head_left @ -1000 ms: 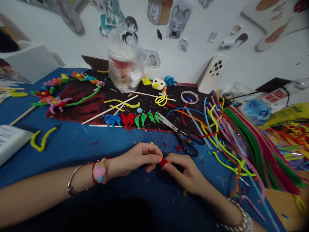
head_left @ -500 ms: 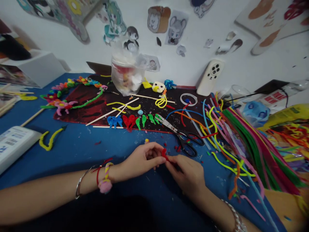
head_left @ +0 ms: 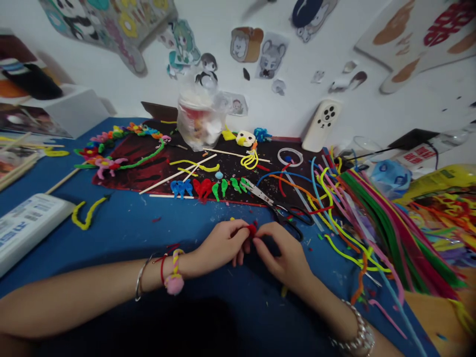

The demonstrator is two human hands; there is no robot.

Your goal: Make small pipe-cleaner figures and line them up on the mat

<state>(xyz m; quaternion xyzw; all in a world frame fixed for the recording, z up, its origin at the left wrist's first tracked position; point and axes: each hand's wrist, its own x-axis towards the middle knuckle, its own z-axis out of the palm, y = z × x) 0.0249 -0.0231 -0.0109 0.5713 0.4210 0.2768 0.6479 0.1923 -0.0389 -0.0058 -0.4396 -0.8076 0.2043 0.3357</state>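
Between my two hands, over the near middle of the blue table, is a short red pipe cleaner piece (head_left: pixel 252 230), mostly covered by fingers. My left hand (head_left: pixel 226 243) pinches it between thumb and forefinger. From the other side, the fingertips of my right hand (head_left: pixel 284 253) close on its edge. Just beyond lies a row of small fuzzy shapes: blue ones (head_left: pixel 181 188), red ones (head_left: pixel 203 189) and green ones (head_left: pixel 220 189). Scissors with black handles (head_left: pixel 277 206) rest to their right, blades pointing away to the left.
Loose pipe cleaners (head_left: pixel 357 255) and a thick striped bundle (head_left: pixel 397 228) spread over the right side. A white phone (head_left: pixel 322 125) leans on the wall beside a clear tape ring (head_left: pixel 290 157). At left are a white box (head_left: pixel 31 225) and a colourful flower garland (head_left: pixel 143 161).
The view has shifted slightly. My right hand has rotated and risen toward the left fingertips, and the red piece now looks more compact and bunched between them.
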